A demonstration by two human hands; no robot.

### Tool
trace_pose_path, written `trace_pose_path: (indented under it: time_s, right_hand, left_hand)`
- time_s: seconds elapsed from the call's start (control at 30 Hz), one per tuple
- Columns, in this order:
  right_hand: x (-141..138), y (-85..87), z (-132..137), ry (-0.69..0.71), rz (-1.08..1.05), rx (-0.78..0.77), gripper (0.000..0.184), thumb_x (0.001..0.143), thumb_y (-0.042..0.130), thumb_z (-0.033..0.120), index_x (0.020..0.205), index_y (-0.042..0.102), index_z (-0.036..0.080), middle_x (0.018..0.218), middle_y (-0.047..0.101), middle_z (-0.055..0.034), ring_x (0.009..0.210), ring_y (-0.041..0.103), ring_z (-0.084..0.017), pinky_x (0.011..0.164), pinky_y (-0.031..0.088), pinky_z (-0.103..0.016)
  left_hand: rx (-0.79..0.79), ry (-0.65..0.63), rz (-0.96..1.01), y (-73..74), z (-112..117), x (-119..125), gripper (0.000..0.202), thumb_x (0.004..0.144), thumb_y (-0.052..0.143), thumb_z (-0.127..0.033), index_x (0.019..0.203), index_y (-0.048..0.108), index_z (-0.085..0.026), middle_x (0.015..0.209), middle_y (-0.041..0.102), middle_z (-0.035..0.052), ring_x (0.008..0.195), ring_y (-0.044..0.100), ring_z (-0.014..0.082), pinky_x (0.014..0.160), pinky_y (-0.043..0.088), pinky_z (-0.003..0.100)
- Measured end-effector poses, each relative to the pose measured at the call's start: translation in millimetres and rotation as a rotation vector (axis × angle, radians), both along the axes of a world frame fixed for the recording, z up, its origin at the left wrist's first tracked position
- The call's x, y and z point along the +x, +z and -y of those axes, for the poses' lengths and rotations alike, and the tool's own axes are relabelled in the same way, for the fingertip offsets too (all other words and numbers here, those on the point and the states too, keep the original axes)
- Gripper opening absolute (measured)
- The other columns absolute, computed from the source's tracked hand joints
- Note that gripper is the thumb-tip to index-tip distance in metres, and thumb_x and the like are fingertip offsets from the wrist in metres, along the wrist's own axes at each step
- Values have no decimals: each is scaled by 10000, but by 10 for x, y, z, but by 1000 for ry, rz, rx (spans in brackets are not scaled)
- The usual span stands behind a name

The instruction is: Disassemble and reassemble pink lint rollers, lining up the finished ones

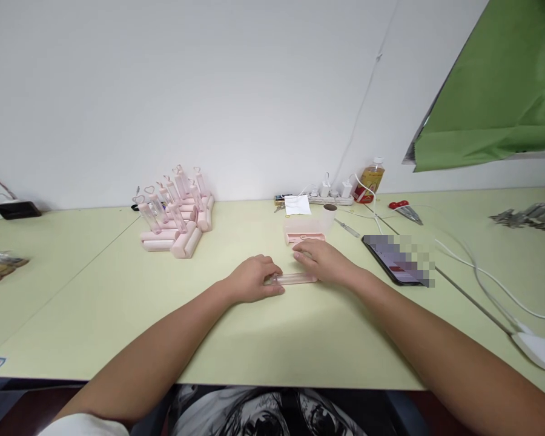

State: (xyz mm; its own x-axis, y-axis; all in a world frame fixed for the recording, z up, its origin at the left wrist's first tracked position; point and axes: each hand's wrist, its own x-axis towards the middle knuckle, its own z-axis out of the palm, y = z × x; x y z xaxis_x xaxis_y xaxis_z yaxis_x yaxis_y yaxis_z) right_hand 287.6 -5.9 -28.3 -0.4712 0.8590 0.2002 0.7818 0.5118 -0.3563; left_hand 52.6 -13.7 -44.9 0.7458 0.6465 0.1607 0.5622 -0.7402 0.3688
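My left hand (255,280) rests on the table with thumb and fingers closed around the left end of a clear pinkish tube (295,279). That tube lies sideways in front of me, its right end by the heel of my right hand (324,261). The fingers of my right hand reach left, thumb a little apart, just in front of an open pink case (293,238). Whether they touch the case I cannot tell. The case has a pink lower part with a small heart-shaped piece in it and a pale see-through part behind.
Several pink cases (187,241) with upright clear tubes stand back left. A phone (393,260), a screwdriver-like tool (347,228) and red-handled cutters (406,212) lie right. Behind are a power strip (336,200), a white paper (298,204) and a bottle (370,180). White cables cross the right side.
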Motion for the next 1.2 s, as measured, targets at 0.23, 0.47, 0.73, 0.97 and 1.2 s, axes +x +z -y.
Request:
trace_pose_path:
  time_s: [0.23, 0.47, 0.73, 0.97, 1.2]
  right_hand:
    - [45, 27, 40, 54, -161, -290, 359, 917, 421, 440, 698, 554, 187, 651, 585, -3, 604, 491, -144, 558, 335, -258]
    - [8, -86, -37, -93, -354, -477, 409, 846, 494, 571, 668, 449, 205, 505, 446, 52, 470, 384, -108, 457, 264, -239]
    - [-360, -207, 155, -25, -700, -731, 407, 846, 504, 577, 684, 444, 208, 476, 455, 65, 418, 438, -97, 413, 348, -218]
    - [-338, -212, 168, 36, -553, -651, 470, 880, 451, 591, 622, 433, 198, 441, 428, 62, 394, 374, -82, 396, 289, -214]
    - [-376, -221, 202, 150, -666, -676, 501, 906, 409, 592, 592, 388, 202, 435, 385, 70, 386, 364, -81, 403, 298, -223]
  left_hand:
    - [50, 84, 16, -12, -70, -47, 266, 904, 480, -367, 1041, 630, -196, 917, 627, 70, 858, 577, 204, 775, 445, 324]
    - [68, 322, 142, 34, -148, -165, 286, 911, 453, -359, 1082, 614, -195, 961, 632, 71, 871, 577, 199, 778, 447, 324]
    - [75, 169, -36, 64, 129, 84, 243, 932, 416, -375, 986, 574, -198, 924, 658, 64, 831, 606, 209, 719, 417, 312]
    - [60, 182, -61, 4, 162, 87, 280, 950, 326, -404, 987, 510, -195, 916, 649, 58, 728, 599, 195, 606, 390, 297]
    - [103, 176, -59, 30, 149, 67, 285, 938, 333, -430, 899, 502, -203, 801, 643, 27, 646, 578, 176, 560, 353, 283]
